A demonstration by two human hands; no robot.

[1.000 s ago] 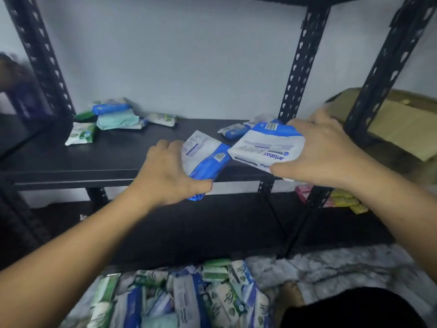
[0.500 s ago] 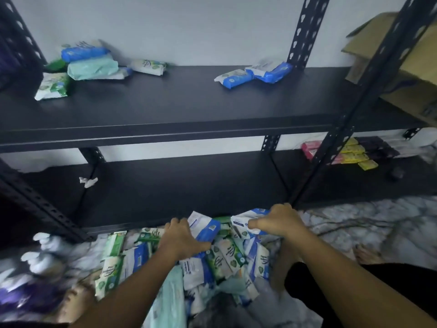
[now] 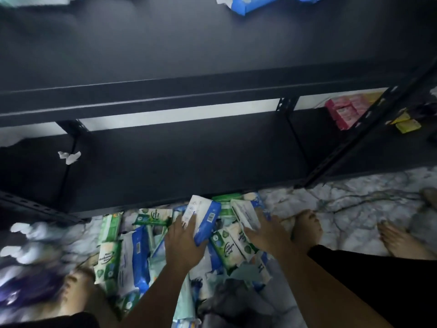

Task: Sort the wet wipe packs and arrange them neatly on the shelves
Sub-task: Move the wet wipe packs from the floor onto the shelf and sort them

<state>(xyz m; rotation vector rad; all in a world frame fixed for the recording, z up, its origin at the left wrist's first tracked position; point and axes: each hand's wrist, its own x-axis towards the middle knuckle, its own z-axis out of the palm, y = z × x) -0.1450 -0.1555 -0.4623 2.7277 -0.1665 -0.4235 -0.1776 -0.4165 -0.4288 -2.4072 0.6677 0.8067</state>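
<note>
1. The left hand [image 3: 182, 245] gripped one blue and white pack [image 3: 203, 218], soft, shiny and flat, just above the pile [image 3: 123, 261].
2. Its long side pointed away from the person, toward the lower shelf [image 3: 189, 162] behind the pile.
3. The right hand [image 3: 264, 235] held one white pack [image 3: 246, 216] at the pile's right edge, its long side pointing the same way.
4. That made two packs held, one in each hand.
5. The pile lay on the marble floor [image 3: 343, 204], with green, blue and white packs, too jumbled to count.
6. The black shelf looked smooth and flat.
7. Pink packs [image 3: 343, 112] sat far right of the pile, too blurry to count.
</note>
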